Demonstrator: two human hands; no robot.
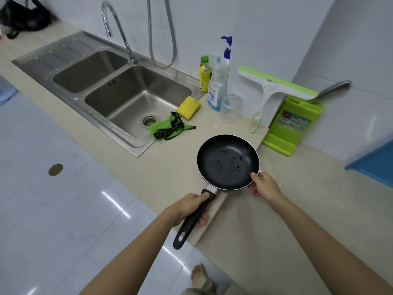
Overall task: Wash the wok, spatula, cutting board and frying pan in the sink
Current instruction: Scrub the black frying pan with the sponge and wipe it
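Observation:
A black frying pan (227,161) with dark spots inside is held just above the beige counter's front edge, right of the sink. My left hand (188,206) grips its black handle. My right hand (264,185) pinches the pan's near right rim, thumb over the edge. The steel double sink (136,90) lies to the upper left, both basins bare, with the faucet (116,24) behind. A green cutting board (294,124) leans against the wall at the right. A metal handle (331,90), perhaps the spatula, sticks out behind it. No wok is in view.
A yellow sponge (188,107) and a green cloth (168,129) lie by the sink's right rim. Bottles (215,88), a clear cup (230,108) and a white-green squeegee (274,88) stand by the wall. A blue container (378,165) sits far right. My bare foot (200,275) is on the tiled floor.

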